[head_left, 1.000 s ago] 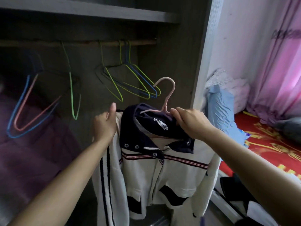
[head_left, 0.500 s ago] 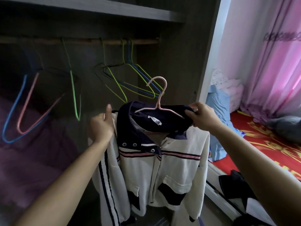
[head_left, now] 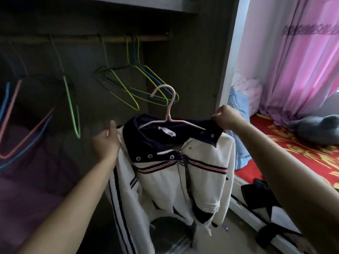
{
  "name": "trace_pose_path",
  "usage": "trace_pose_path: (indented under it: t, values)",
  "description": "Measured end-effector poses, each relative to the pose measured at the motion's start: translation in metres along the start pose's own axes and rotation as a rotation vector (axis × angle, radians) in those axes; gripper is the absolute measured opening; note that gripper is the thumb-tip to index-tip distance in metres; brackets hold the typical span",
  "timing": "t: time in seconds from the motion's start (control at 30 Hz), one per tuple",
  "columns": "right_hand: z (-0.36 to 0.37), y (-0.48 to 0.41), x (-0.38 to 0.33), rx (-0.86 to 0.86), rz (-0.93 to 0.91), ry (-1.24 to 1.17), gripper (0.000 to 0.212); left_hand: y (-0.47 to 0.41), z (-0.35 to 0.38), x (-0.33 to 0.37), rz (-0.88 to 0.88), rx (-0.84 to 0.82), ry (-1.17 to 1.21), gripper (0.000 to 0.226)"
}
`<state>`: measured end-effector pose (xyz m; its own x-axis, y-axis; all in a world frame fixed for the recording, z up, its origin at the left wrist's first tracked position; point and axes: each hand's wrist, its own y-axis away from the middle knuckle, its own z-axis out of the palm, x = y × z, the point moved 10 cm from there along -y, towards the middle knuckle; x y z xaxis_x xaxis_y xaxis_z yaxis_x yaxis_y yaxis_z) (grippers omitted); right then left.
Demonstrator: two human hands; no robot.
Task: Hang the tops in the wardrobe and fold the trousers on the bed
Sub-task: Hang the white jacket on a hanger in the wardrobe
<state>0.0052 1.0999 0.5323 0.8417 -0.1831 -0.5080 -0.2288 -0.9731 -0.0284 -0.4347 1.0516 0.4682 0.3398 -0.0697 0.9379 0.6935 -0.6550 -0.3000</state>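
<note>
I hold a white jacket (head_left: 200, 180) with a navy collar and striped trim in front of the open wardrobe. It sits on a pink hanger (head_left: 169, 114) whose hook points up. My left hand (head_left: 106, 143) grips the jacket's left shoulder, thumb up. My right hand (head_left: 226, 119) pinches the right end of the navy collar and pulls it outward. The wooden rail (head_left: 117, 39) runs across the wardrobe above the jacket.
Several empty wire hangers, green and blue (head_left: 134, 85), and pink and blue (head_left: 11, 121), hang from the rail. A purple garment (head_left: 27, 189) fills the wardrobe's lower left. The red-covered bed (head_left: 300, 154) lies to the right, with dark clothing (head_left: 264, 193) at its edge and pink curtains (head_left: 297, 57) behind.
My right hand moved from the hanger's neck out to the right end of the collar and stretched it sideways. The jacket now sits squarer on the hanger.
</note>
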Motion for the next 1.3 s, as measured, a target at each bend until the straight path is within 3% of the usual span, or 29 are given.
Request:
trace_pose_path:
  t: [0.03, 0.07, 0.1, 0.2, 0.3, 0.43, 0.53, 0.7, 0.77, 0.9, 1.0, 1.07, 1.2, 1.3]
  values:
    - [-0.014, 0.003, -0.012, 0.168, -0.101, 0.204, 0.034, 0.002, 0.003, -0.001, -0.005, -0.011, 0.000, 0.066]
    - [-0.021, 0.012, -0.027, 0.280, -0.223, 0.233, 0.037, 0.004, 0.007, -0.002, -0.005, -0.024, -0.004, 0.066]
    - [-0.018, 0.020, -0.044, 0.287, -0.382, 0.180, 0.038, 0.005, 0.010, -0.003, -0.009, -0.035, -0.005, 0.066]
    - [0.034, 0.058, -0.079, -0.155, -0.693, 0.088, 0.039, 0.004, 0.017, 0.001, -0.018, -0.067, -0.028, 0.067]
    - [0.047, 0.071, -0.085, -0.169, -0.815, 0.057, 0.035, -0.003, 0.022, 0.019, 0.065, -0.140, -0.104, 0.069]
    - [0.044, 0.071, -0.087, -0.354, -0.596, -0.440, 0.027, 0.004, 0.022, 0.069, 0.413, -0.231, -0.293, 0.051]
    - [0.048, 0.078, -0.107, -0.446, -0.524, -0.564, 0.028, 0.019, 0.011, 0.122, 0.699, -0.256, -0.314, 0.023]
    - [0.062, 0.098, -0.162, -0.550, -0.452, -0.700, 0.027, -0.001, -0.057, 0.203, 0.965, 0.014, -0.253, 0.025]
    - [0.063, 0.099, -0.189, -0.549, -0.473, -0.705, 0.030, -0.034, -0.072, 0.212, 0.924, 0.066, -0.393, 0.035]
    - [0.065, 0.086, -0.249, -0.516, -0.493, -0.793, 0.028, -0.113, -0.077, 0.191, 0.620, -0.065, -0.836, 0.075]
    - [0.063, 0.071, -0.292, -0.427, -0.508, -0.838, 0.031, -0.151, -0.089, 0.181, 0.487, -0.137, -0.970, 0.079]
    - [0.061, 0.058, -0.314, -0.373, -0.512, -0.842, 0.041, -0.164, -0.096, 0.183, 0.481, -0.161, -0.955, 0.075]
    - [0.057, 0.044, -0.355, -0.356, -0.541, -0.912, 0.026, -0.178, -0.104, 0.192, 0.583, -0.094, -0.989, 0.078]
    - [0.058, 0.032, -0.383, -0.310, -0.581, -0.869, 0.034, -0.193, -0.108, 0.196, 0.626, -0.051, -1.050, 0.075]
